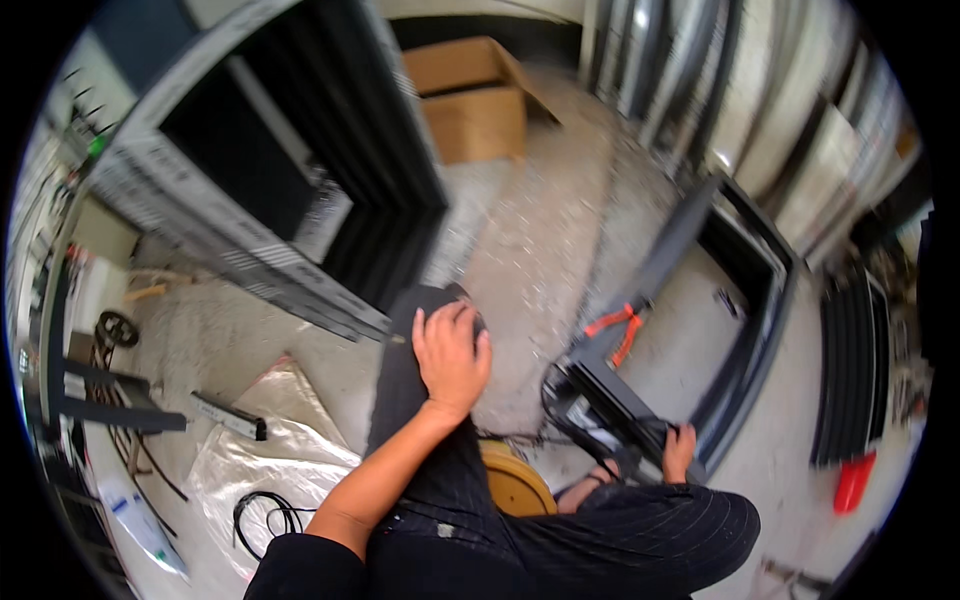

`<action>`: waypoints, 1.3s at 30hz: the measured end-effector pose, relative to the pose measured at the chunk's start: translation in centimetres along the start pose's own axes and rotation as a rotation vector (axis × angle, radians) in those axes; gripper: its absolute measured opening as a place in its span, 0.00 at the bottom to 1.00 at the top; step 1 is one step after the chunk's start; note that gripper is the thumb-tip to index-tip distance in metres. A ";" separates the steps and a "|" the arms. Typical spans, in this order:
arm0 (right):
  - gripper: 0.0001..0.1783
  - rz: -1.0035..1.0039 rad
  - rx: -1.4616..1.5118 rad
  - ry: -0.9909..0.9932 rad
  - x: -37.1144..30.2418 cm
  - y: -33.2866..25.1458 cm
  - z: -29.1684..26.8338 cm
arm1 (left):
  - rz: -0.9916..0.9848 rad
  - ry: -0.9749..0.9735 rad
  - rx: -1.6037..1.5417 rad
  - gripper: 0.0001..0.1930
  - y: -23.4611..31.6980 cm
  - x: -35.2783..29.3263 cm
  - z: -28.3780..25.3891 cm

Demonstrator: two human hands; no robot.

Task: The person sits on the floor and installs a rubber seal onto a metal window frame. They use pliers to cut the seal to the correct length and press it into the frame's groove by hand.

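My left hand [452,358] rests on my left knee with its fingers spread, holding nothing. Over at the right, my right hand [679,453] is closed around the near end of a dark frame [742,405] that leans across the floor. Pliers with orange handles [624,325] lie on the frame's left side. Just beside my right hand, a black bar-shaped piece [610,392] crosses the frame's near end. A small dark object [727,301] shows inside the frame opening. Blur hides the fine detail of my right fingers.
Tall dark frames with printed wrap [215,225] stand at the left. An open cardboard box [478,122] sits at the back. Clear plastic sheeting [290,440] and a black cable [262,520] lie left of me. Long profiles [690,85] lean at the back right.
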State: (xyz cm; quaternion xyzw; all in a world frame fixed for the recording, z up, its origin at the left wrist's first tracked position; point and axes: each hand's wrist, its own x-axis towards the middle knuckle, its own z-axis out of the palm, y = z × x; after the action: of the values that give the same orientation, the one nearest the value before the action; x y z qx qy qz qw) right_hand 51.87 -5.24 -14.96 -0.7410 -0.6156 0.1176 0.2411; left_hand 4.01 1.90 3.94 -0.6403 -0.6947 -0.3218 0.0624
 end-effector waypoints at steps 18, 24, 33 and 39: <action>0.06 0.470 0.650 -0.521 -4.4 -6.2 -13.0 | -1.236 -1.079 -0.928 0.13 0.3 -12.6 24.5; 0.15 0.501 1.312 -0.418 -4.0 -6.2 -14.9 | -1.293 -1.084 -0.893 0.11 0.5 -11.5 24.6; 0.20 1.177 1.492 0.013 -7.9 1.7 -11.5 | -1.483 -1.029 -1.031 0.15 1.4 -10.9 24.4; 0.24 1.223 1.866 -0.013 -10.7 4.0 -10.3 | -1.494 -0.927 -1.148 0.15 1.9 -11.4 25.7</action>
State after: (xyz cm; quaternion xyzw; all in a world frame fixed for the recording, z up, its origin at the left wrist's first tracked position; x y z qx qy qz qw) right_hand 57.79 -18.33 -9.46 -0.4473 0.1813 0.6367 0.6014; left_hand 16.13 5.72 -21.19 -0.0428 -0.6122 -0.2827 -0.7372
